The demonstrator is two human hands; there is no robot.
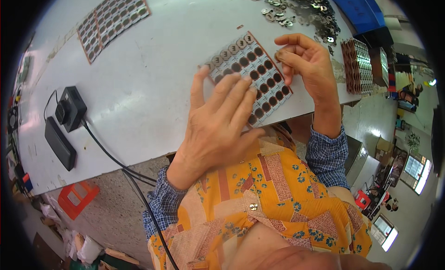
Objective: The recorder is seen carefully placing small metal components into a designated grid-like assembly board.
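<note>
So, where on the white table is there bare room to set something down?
The widest free patch of the white table lies between the black box and the left hand, below the upper-left grid sheets. Another, except one scrap, lies between those sheets and the metal pile. Crowded: the upper right, with that pile, the blue bin and stacked sheets.

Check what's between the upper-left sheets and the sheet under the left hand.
Just bare white tabletop between the upper-left sheets and the sheet under the left hand; the head view shows it.
</note>
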